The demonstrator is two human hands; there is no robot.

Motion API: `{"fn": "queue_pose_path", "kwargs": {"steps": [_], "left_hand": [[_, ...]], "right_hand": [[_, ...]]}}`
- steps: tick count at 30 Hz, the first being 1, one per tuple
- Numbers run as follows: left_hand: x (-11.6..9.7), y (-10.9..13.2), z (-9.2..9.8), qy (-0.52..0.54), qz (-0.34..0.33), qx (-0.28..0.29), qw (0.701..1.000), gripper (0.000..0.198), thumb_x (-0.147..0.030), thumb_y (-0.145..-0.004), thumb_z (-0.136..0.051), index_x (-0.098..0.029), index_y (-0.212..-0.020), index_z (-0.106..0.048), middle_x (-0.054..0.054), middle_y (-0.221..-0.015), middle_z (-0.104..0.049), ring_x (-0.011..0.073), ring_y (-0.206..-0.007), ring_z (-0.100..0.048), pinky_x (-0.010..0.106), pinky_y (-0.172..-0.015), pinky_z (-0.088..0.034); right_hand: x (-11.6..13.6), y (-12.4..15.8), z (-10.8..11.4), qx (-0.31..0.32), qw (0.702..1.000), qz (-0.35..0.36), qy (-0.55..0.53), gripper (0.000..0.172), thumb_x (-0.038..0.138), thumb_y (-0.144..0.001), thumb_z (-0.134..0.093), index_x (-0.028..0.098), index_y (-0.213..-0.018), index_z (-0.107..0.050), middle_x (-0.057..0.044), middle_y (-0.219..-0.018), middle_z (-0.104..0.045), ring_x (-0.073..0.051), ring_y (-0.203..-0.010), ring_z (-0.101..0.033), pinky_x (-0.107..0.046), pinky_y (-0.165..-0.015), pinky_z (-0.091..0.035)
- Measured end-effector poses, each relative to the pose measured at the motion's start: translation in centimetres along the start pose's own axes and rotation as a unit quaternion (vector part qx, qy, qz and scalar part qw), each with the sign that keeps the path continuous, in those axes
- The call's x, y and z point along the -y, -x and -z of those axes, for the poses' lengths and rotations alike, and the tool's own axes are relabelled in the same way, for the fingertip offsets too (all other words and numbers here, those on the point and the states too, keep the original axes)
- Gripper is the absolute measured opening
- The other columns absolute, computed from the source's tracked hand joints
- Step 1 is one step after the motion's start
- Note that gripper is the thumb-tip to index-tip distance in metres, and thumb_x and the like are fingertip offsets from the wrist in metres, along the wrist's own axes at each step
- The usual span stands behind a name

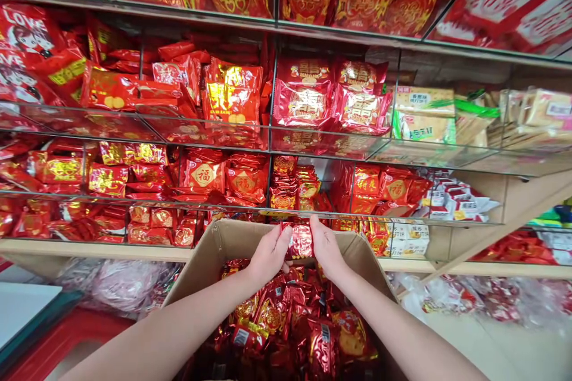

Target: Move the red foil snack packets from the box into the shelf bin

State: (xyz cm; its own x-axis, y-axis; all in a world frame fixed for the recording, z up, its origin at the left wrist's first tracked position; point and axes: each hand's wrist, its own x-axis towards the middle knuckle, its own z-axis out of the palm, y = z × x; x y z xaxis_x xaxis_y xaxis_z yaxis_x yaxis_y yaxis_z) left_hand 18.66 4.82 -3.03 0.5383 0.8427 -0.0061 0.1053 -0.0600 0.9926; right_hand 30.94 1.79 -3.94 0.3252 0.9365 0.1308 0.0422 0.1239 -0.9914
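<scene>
Between my left hand and my right hand is a small red shiny snack packet, gripped at its two ends. Both hands are closed on it, over the far part of an open cardboard box. Inside the box, below my wrists, lies a heap of loose red foil packets, some with gold print. Just beyond my hands, a shelf compartment holds stacked small red and gold packets.
Glass-divided shelves span the view, filled with red packets and some green and white packs. Clear plastic bags lie under the bottom shelf. A red bin and a white tray stand at lower left.
</scene>
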Motion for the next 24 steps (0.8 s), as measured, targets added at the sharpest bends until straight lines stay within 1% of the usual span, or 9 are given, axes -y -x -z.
{"fn": "queue_pose_path", "kwargs": {"steps": [5,8,10,12,15,17,20,22,24], "left_hand": [[-0.8,-0.6,0.9,0.038,-0.005,-0.038,0.999,0.046,-0.058,-0.077,-0.026,-0.017,-0.081,-0.048,-0.008,-0.039,-0.042,0.0062,-0.029,-0.04,0.015,-0.03,-0.031],[-1.5,-1.3,2.0,0.111,0.086,0.046,0.989,0.059,-0.066,-0.073,-0.021,-0.016,-0.086,-0.049,-0.002,-0.049,-0.053,0.0099,-0.037,-0.051,0.017,-0.036,-0.033],[-1.9,-1.4,2.5,0.182,0.186,0.162,0.952,0.067,-0.071,-0.068,-0.02,-0.016,-0.091,-0.049,0.006,-0.068,-0.061,0.016,-0.053,-0.06,0.02,-0.042,-0.037],[-2.2,-1.3,2.7,0.233,0.235,0.244,0.912,0.064,-0.069,-0.068,-0.027,-0.015,-0.093,-0.05,0.009,-0.078,-0.061,0.0169,-0.062,-0.061,0.021,-0.047,-0.039],[-2.3,-1.0,2.8,0.252,0.189,0.23,0.921,0.038,-0.047,-0.072,-0.051,-0.017,-0.095,-0.052,0.006,-0.085,-0.059,0.0111,-0.067,-0.058,0.018,-0.053,-0.039],[-2.3,-1.1,2.8,0.227,0.096,0.163,0.955,0.032,-0.031,-0.069,-0.06,-0.019,-0.098,-0.05,0.004,-0.095,-0.056,0.0109,-0.078,-0.055,0.02,-0.063,-0.042],[-2.2,-1.3,2.8,0.16,-0.058,0.079,0.982,0.042,-0.019,-0.064,-0.065,-0.021,-0.102,-0.048,0.004,-0.107,-0.051,0.0147,-0.099,-0.048,0.026,-0.082,-0.04],[-2.1,-1.5,2.7,0.129,-0.114,0.068,0.983,0.049,-0.016,-0.062,-0.066,-0.022,-0.107,-0.045,0.005,-0.11,-0.049,0.0164,-0.103,-0.046,0.028,-0.085,-0.04],[-1.9,-1.5,2.6,0.12,-0.127,0.08,0.981,0.06,-0.016,-0.062,-0.065,-0.025,-0.114,-0.038,0.005,-0.112,-0.048,0.0166,-0.098,-0.05,0.03,-0.082,-0.042]], "right_hand": [[0.3,-0.3,0.8,-0.11,0.992,0.032,0.054,0.041,0.048,-0.082,-0.028,0.018,-0.056,-0.039,0.002,-0.051,-0.044,-0.011,-0.049,-0.039,-0.024,-0.048,-0.033],[0.8,-0.3,1.7,-0.164,0.965,0.14,0.148,0.037,0.039,-0.084,-0.029,0.018,-0.059,-0.044,0.001,-0.056,-0.047,-0.012,-0.054,-0.042,-0.025,-0.053,-0.036],[1.0,-0.1,2.2,-0.112,0.938,0.253,0.208,0.03,0.032,-0.085,-0.031,0.017,-0.072,-0.054,-0.002,-0.067,-0.054,-0.013,-0.064,-0.048,-0.026,-0.06,-0.038],[1.0,0.2,2.4,-0.007,0.906,0.349,0.241,0.025,0.027,-0.084,-0.034,0.018,-0.089,-0.057,-0.004,-0.078,-0.057,-0.014,-0.072,-0.05,-0.027,-0.065,-0.04],[1.0,0.5,2.6,0.082,0.87,0.411,0.258,0.026,0.025,-0.082,-0.038,0.022,-0.102,-0.054,-0.005,-0.085,-0.056,-0.015,-0.078,-0.05,-0.031,-0.07,-0.041],[1.1,0.5,2.5,0.07,0.873,0.407,0.258,0.027,0.024,-0.081,-0.037,0.023,-0.103,-0.054,-0.005,-0.093,-0.054,-0.017,-0.089,-0.048,-0.036,-0.078,-0.039],[1.1,0.4,1.9,-0.005,0.919,0.328,0.218,0.026,0.024,-0.082,-0.037,0.024,-0.101,-0.055,-0.006,-0.108,-0.048,-0.019,-0.104,-0.042,-0.04,-0.089,-0.033],[0.9,0.2,1.4,-0.034,0.963,0.228,0.141,0.029,0.029,-0.081,-0.04,0.024,-0.108,-0.05,-0.006,-0.108,-0.049,-0.018,-0.101,-0.045,-0.038,-0.087,-0.036],[0.7,0.0,1.0,-0.008,0.991,0.125,0.049,0.035,0.034,-0.079,-0.045,0.024,-0.112,-0.045,-0.005,-0.098,-0.055,-0.017,-0.089,-0.051,-0.033,-0.079,-0.042]]}}
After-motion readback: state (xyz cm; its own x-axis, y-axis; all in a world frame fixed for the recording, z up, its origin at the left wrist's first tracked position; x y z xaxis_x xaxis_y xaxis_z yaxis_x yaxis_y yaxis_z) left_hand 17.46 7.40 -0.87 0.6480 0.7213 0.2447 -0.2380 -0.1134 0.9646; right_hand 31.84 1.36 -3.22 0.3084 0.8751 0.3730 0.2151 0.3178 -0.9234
